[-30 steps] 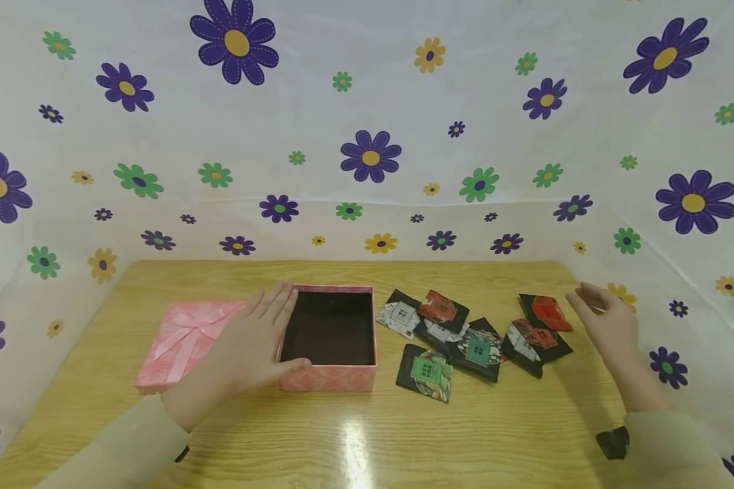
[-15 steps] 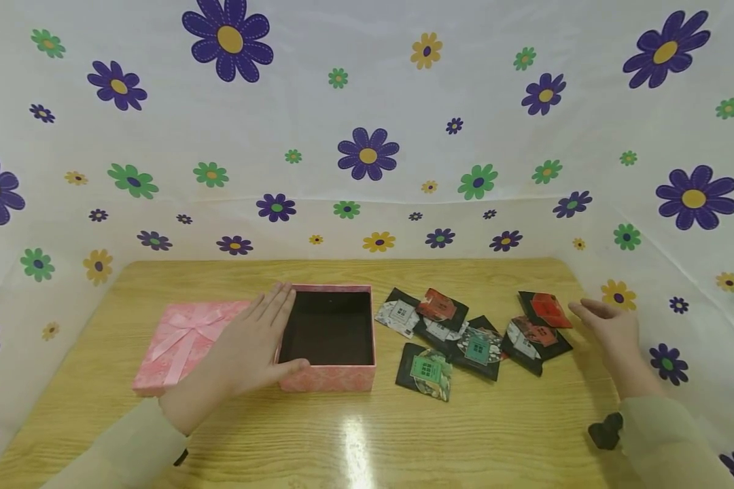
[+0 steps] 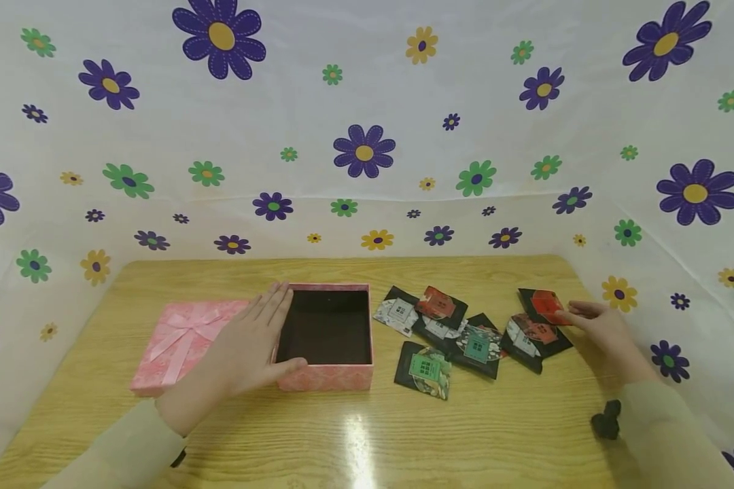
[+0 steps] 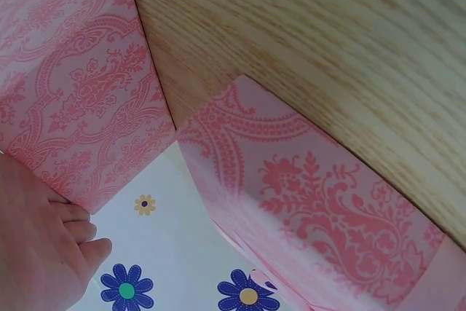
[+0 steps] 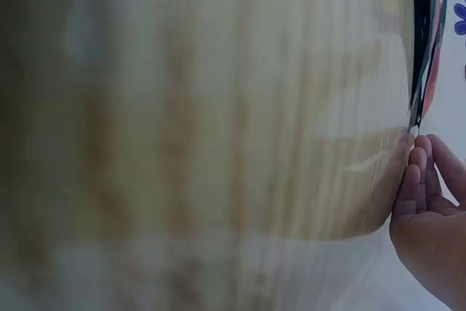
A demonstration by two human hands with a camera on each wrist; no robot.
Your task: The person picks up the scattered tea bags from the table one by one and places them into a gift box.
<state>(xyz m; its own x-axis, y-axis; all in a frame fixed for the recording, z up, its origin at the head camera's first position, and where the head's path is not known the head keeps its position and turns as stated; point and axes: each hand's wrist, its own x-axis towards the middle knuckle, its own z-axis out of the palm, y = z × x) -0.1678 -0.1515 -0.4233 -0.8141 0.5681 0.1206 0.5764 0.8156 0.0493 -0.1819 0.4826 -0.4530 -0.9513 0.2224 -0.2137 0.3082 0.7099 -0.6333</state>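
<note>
My left hand lies with straight fingers along the left rim of an open pink box, its thumb near the front edge. The box's interior is dark. In the left wrist view, this hand touches the patterned box wall. My right hand pinches the right corner of a black and red sachet, the rearmost of the right-hand group. Fingertips and thumb meet at the sachet's edge in the right wrist view. Under it lie more sachets, black with red and grey labels.
A pink lid with a ribbon bow lies left of the box, partly behind my left arm. Several sachets overlap right of the box, with a green-labelled sachet in front. A flowered cloth rises behind the wooden table.
My right hand has come down and left onto the black and red sachet's corner and pinches it. The left hand stays on the box while the head view shifts slightly.
</note>
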